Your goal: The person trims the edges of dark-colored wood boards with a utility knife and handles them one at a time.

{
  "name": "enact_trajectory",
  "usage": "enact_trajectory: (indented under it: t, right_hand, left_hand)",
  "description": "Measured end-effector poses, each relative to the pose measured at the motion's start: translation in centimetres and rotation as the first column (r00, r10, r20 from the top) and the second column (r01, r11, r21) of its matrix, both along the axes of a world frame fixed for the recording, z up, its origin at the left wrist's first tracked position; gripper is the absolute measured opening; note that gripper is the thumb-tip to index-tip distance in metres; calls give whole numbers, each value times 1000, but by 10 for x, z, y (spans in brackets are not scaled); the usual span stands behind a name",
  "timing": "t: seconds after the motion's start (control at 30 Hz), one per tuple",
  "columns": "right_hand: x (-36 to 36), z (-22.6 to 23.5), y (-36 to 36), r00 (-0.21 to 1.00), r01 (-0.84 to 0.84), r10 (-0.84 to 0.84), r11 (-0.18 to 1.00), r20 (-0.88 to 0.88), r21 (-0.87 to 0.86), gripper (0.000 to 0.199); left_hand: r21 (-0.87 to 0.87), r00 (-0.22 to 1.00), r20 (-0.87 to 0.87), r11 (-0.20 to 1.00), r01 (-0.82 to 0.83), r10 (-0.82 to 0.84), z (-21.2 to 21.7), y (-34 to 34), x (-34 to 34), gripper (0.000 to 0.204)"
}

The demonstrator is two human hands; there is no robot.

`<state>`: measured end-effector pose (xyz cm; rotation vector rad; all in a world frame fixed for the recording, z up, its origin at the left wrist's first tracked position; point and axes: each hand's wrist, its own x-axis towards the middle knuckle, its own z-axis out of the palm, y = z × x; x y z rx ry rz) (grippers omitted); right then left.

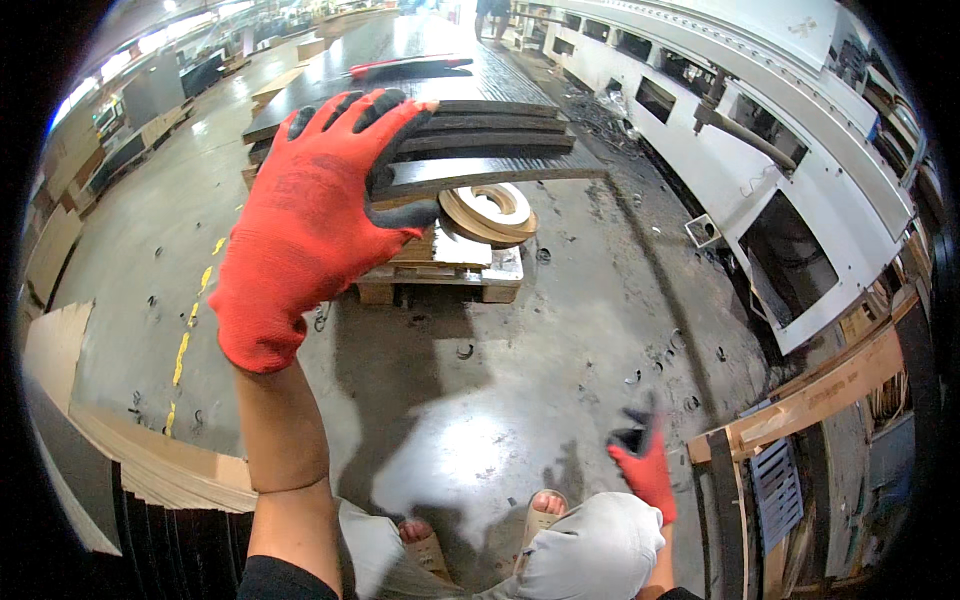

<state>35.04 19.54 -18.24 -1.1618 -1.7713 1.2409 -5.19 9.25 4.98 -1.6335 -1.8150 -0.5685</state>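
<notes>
My left hand (335, 185), in a red glove with dark grey fingertips, reaches up to the near end of a stack of dark boards (490, 140). Its fingers are spread near the upper boards, with the thumb apart and lower down. It hides the stack's near left corner; contact with the boards cannot be made out. Low at the right, beside my knee, my right hand (645, 465) wears a matching glove. It is slightly blurred, with thumb and fingers apart and nothing visible in them. On top of the stack lies a slim red and black object (410, 67).
Cream and brown rolls of strip (490, 208) lie on a pallet (500, 275) under the boards' overhanging end. A long white machine (680, 60) runs along the right. Boards stand in a wooden rack (820, 405) at lower right; more panels (150, 450) stand at lower left. Scraps litter the floor.
</notes>
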Motion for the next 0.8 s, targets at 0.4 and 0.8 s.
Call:
enact_trajectory:
  t: [0.4,0.8]
  right_hand:
    - [-155,158,90,874,33,278,784,-398,620,34]
    - [-317,174,174,427,248,245,894,-870,374,37]
  left_hand:
    - [399,968,252,912,-95,-9,6,-57,-109,69]
    - [455,546,784,872,-182,-295,-24,3,-100,79]
